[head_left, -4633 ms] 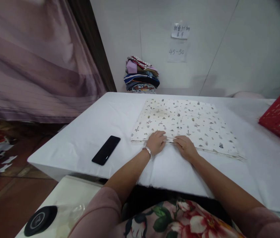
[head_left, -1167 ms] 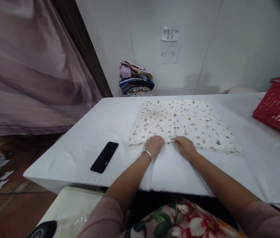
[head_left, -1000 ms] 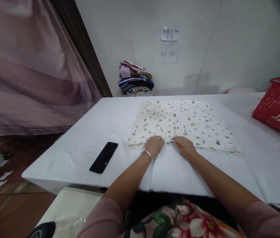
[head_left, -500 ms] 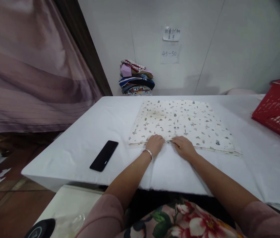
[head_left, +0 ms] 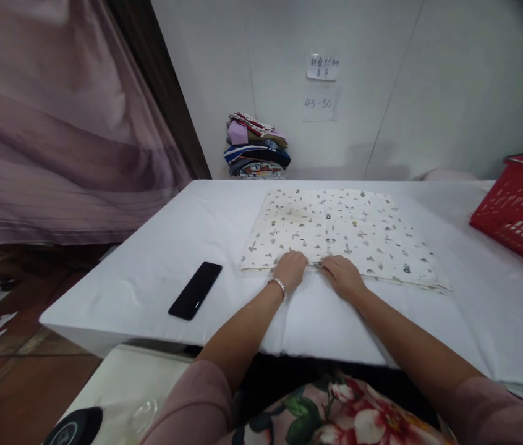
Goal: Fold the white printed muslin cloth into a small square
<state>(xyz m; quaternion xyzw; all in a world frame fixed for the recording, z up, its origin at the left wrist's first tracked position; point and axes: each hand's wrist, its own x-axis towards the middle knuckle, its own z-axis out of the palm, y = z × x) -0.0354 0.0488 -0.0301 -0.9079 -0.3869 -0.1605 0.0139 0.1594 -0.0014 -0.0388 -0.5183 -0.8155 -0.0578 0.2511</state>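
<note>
Fingers (head_left: 295,255) of the left hand (head_left: 289,272) and those of the right hand (head_left: 345,275) are curled at the near edge of the patterned cloth (head_left: 331,225), touching it. Cannot tell if either hand is pinching: left thumb hidden, right fingertips too small to read. Hands well close to each other, a short strip of edge showing between them.

Cloth lies flat and folded on the white table (head_left: 159,247), layers visible along the near edge. From the fingers it spreads away from the person and out to both sides; long axis appears to run left-right, near edge slanting slightly. Both hands sit left of that edge's middle: left hand is nearer the near-left corner, right hand has the longer stretch to the near-right corner. Phone (head_left: 195,290) left of left hand, apart from cloth; red basket (head_left: 516,210) far right.
</note>
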